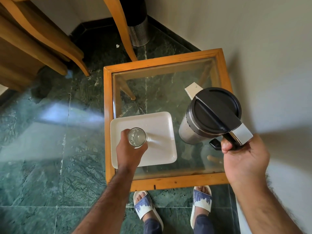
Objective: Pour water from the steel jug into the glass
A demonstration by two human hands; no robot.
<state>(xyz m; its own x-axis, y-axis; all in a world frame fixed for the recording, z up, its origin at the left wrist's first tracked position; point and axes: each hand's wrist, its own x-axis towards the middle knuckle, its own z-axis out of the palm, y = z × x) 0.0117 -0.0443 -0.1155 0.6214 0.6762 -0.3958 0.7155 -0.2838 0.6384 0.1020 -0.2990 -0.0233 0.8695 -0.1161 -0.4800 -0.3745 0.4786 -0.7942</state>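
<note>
A glass-topped wooden side table (168, 180) carries a white square tray (162, 124). Right of the tray, the right hand (244, 154) grips the steel jug (199, 122) by its handle. On the tray, the left hand (130, 149) wraps the drinking glass (136, 136).

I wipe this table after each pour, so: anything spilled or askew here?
No spill shows. The jug and the glass are upright, each in one hand's grip. The white tray overhangs the table's wooden frame at left.
</note>
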